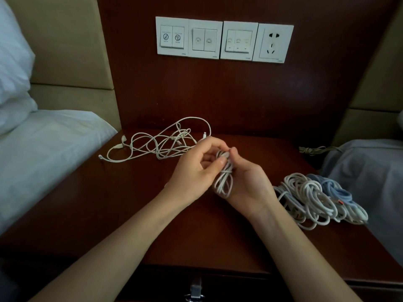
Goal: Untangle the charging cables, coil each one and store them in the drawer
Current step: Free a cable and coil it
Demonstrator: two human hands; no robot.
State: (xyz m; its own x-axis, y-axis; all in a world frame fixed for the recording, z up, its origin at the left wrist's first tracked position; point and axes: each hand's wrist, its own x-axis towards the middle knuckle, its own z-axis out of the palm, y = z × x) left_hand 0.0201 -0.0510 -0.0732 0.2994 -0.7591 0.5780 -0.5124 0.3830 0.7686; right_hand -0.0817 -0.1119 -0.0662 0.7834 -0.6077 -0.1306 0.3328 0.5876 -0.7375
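Finishing white coil (224, 182); left hand (194, 171) pinches its top, right hand (248, 186) curls round loops; I want tail wrapped snug, plug tucked, no slack; tangle (161, 142) waits behind.

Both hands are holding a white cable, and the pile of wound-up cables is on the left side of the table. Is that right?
Almost. The left hand and right hand do hold the white cable, but the pile of wound-up cables lies on the right side of the table. The loose tangle is on the left. The head view shows it.
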